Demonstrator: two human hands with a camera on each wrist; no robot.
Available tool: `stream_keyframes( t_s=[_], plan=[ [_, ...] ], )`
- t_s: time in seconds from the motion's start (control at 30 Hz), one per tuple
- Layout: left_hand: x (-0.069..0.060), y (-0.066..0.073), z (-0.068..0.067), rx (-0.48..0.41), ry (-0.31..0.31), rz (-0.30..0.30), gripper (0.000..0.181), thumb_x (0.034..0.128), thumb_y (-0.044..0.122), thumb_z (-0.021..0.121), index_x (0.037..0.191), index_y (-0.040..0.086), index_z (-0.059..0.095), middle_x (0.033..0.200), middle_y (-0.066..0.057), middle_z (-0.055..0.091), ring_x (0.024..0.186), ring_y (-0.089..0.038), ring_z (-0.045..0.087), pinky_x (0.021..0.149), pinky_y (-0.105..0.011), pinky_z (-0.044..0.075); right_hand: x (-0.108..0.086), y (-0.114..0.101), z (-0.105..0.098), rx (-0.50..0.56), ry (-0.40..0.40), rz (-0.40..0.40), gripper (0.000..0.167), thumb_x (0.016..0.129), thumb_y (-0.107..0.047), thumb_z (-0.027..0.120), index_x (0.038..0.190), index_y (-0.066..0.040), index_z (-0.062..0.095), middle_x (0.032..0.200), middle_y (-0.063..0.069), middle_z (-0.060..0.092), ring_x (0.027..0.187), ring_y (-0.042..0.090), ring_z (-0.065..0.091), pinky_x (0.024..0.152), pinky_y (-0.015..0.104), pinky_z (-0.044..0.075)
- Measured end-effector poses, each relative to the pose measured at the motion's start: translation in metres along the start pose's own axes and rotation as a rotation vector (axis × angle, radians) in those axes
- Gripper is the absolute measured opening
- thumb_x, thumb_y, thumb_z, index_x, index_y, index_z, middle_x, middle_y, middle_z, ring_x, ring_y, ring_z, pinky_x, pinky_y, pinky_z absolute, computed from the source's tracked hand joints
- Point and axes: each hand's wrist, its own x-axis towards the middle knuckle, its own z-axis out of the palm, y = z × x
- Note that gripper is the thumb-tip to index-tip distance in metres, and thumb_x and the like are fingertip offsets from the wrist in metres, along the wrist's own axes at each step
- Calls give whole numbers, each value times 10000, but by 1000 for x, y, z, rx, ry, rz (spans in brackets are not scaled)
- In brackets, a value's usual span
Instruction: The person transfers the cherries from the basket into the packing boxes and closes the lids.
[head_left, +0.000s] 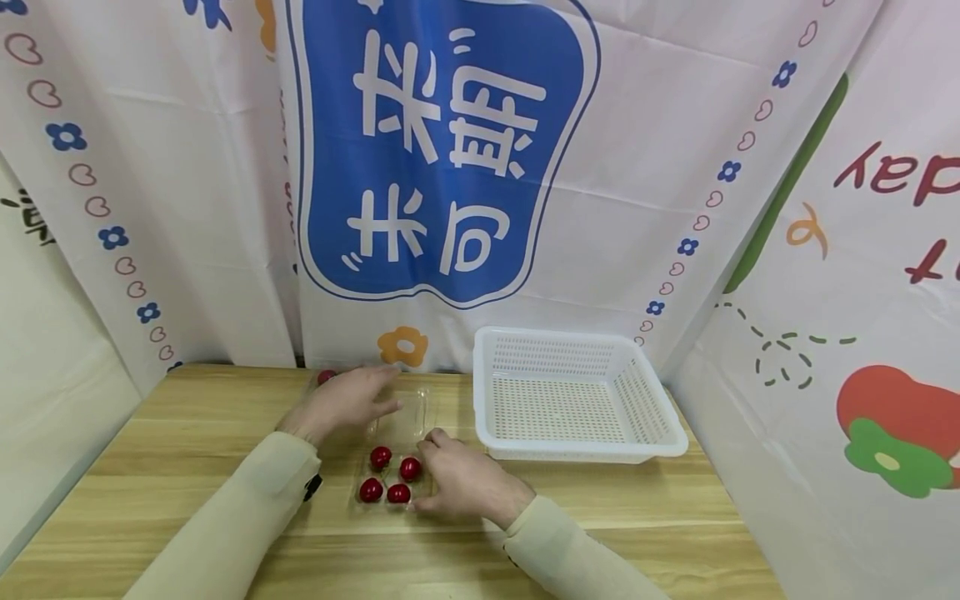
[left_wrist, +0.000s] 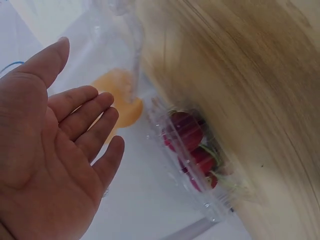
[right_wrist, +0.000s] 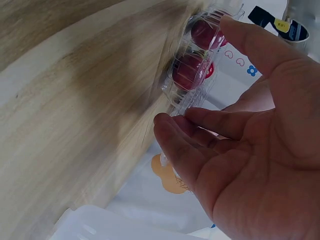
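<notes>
An open clear plastic box [head_left: 358, 500] sits on the table with several dark red cherries [head_left: 380, 457] in its base. Its clear lid [head_left: 415, 410] is folded back toward the wall. My right hand [head_left: 467, 479] holds the box's right side, thumb at the near end and bent fingers at the hinge side; the right wrist view shows cherries [right_wrist: 189, 71] through the plastic. My left hand [head_left: 348, 402] hovers beside the lid, its fingers [left_wrist: 90, 117] extended and nothing in its palm. Behind it stands a second clear box with cherries [left_wrist: 184, 131], mostly hidden in the head view.
A white perforated plastic basket [head_left: 581, 454] stands at the back right of the wooden table [head_left: 600, 533]. Printed curtains [head_left: 645, 150] hang right behind the table and along both sides. A dark band [right_wrist: 280, 24] shows at the left wrist.
</notes>
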Motion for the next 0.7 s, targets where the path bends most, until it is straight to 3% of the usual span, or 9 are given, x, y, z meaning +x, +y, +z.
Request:
stream_keyframes(
  t_s=[0.27,0.7],
  plan=[
    [11,-6,4,-35,-46,-36,674,1211,408,673,1709,-29,555,1753,-299,581,1633,-534,569,1366,-707,492,0,1,1,3,-2,3,893,972,-519,967,1637,-20,641,1607,98,680,1290,195,787,1119,268,684],
    [11,-8,1,-31,-57,-20,597,1214,377,664,1627,-54,637,1638,-307,687,1532,-528,664,1312,-702,548,1,0,2,-5,14,-3,874,949,-501,979,1609,-25,660,1553,91,700,1169,157,792,1006,244,702]
  ],
)
